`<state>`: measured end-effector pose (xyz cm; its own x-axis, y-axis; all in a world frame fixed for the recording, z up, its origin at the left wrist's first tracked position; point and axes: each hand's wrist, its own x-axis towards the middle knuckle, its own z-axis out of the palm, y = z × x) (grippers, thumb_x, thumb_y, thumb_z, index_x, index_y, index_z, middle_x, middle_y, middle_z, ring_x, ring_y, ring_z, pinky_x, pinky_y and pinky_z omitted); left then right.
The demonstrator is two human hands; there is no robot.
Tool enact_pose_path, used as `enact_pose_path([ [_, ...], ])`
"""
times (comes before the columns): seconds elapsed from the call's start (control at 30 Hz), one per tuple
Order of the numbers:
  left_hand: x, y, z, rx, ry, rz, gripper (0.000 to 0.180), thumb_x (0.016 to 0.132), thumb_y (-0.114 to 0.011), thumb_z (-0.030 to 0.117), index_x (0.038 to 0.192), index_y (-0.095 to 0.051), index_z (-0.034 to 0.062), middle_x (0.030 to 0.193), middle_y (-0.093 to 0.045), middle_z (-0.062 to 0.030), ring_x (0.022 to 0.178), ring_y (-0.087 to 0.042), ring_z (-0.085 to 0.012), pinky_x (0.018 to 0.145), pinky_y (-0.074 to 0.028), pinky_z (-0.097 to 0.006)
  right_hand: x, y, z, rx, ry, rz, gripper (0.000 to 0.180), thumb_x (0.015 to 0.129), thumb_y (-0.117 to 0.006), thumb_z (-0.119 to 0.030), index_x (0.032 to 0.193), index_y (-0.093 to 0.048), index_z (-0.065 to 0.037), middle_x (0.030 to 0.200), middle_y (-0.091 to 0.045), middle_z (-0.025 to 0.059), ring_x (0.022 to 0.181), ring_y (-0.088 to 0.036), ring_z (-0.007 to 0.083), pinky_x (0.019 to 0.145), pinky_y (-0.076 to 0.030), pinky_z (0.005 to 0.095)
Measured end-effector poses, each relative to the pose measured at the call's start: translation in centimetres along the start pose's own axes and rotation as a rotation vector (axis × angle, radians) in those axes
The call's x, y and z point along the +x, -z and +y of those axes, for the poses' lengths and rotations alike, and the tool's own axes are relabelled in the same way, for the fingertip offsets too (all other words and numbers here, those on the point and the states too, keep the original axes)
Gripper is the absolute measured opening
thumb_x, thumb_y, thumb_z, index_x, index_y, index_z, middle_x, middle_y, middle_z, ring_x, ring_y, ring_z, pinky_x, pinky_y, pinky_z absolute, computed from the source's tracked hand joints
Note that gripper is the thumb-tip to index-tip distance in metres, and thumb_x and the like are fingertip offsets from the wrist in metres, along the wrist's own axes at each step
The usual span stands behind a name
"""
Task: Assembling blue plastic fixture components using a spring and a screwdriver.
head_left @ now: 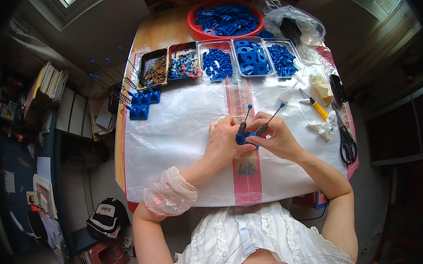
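Note:
In the middle of the table, my left hand (pixel 221 140) grips a small blue plastic base (pixel 241 138), its fingers closed around the left side. A dark coil spring (pixel 242 128) stands on the base, with a thin rod rising from it to a blue ball tip (pixel 250 106). My right hand (pixel 280 138) pinches the lower end of a second spring (pixel 261 129), whose ball-tipped rod leans up to the right. The fingers hide whether this spring is joined to the base. Similar blue bases with springs and rods (pixel 139 110) stand together at the far left.
Along the back lie trays of brown screws (pixel 156 72), small mixed parts (pixel 184 64), and blue pieces (pixel 217 63). Behind them is a red basin (pixel 191 24) of blue parts. A yellow-handled cutter (pixel 320 110) and black scissors (pixel 347 145) lie at right, near plastic bags (pixel 302 19).

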<state>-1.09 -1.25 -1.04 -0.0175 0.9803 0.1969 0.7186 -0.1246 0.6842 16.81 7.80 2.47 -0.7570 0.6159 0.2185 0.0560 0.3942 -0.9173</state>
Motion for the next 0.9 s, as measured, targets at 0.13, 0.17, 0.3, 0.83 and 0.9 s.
enact_pose_path([
  [0.13,0.1,0.5,0.7,0.023,0.018,-0.034,0.045,0.072,-0.090,0.034,0.111,-0.075,0.0206,0.098,-0.059,-0.0021,0.097,-0.059,-0.0217,0.087,-0.038,-0.041,0.3,-0.3,0.5,-0.065,-0.030,-0.040,0.023,0.081,-0.082,-0.005,0.104,-0.077,-0.006,0.082,-0.058,0.0010,0.067,-0.052,0.0098,0.058,-0.042,0.0273],
  [0.17,0.2,0.5,0.8,0.034,0.021,-0.046,0.044,0.072,-0.090,0.034,0.112,-0.074,0.0209,0.098,-0.059,-0.0019,0.097,-0.059,-0.0217,0.087,-0.038,-0.041,0.4,-0.3,0.3,-0.092,-0.046,-0.058,0.022,0.081,-0.082,-0.005,0.103,-0.077,-0.006,0.081,-0.059,0.0010,0.067,-0.052,0.0097,0.059,-0.043,0.0278],
  [0.3,0.2,0.6,0.2,0.024,0.026,-0.079,0.044,0.072,-0.090,0.036,0.107,-0.074,0.0153,0.105,-0.062,-0.0033,0.100,-0.062,-0.0246,0.087,-0.040,-0.043,1.2,-0.5,-1.1,-0.077,-0.041,-0.076,0.019,0.082,-0.081,-0.003,0.100,-0.078,-0.004,0.081,-0.064,0.0018,0.068,-0.055,0.0093,0.060,-0.045,0.0270],
  [0.83,1.8,3.9,-5.8,-0.863,0.220,0.410,0.049,0.104,-0.059,0.046,0.129,-0.056,0.0045,0.097,-0.051,0.0006,0.076,-0.042,-0.0041,0.071,-0.039,-0.019,11.6,1.3,-5.1,-0.068,0.091,0.208,0.006,0.089,-0.077,-0.001,0.093,-0.076,0.002,0.085,-0.068,0.0001,0.075,-0.061,0.0043,0.066,-0.050,0.0224],
  [0.9,2.8,3.3,-5.8,-0.867,0.220,0.468,0.037,0.110,-0.049,0.039,0.120,-0.058,0.0046,0.093,-0.051,0.0016,0.074,-0.039,-0.0034,0.068,-0.035,-0.018,15.8,1.0,-5.7,-0.175,0.178,0.250,0.009,0.089,-0.079,-0.006,0.092,-0.075,0.002,0.080,-0.068,0.0002,0.074,-0.060,0.0036,0.064,-0.048,0.0224],
])
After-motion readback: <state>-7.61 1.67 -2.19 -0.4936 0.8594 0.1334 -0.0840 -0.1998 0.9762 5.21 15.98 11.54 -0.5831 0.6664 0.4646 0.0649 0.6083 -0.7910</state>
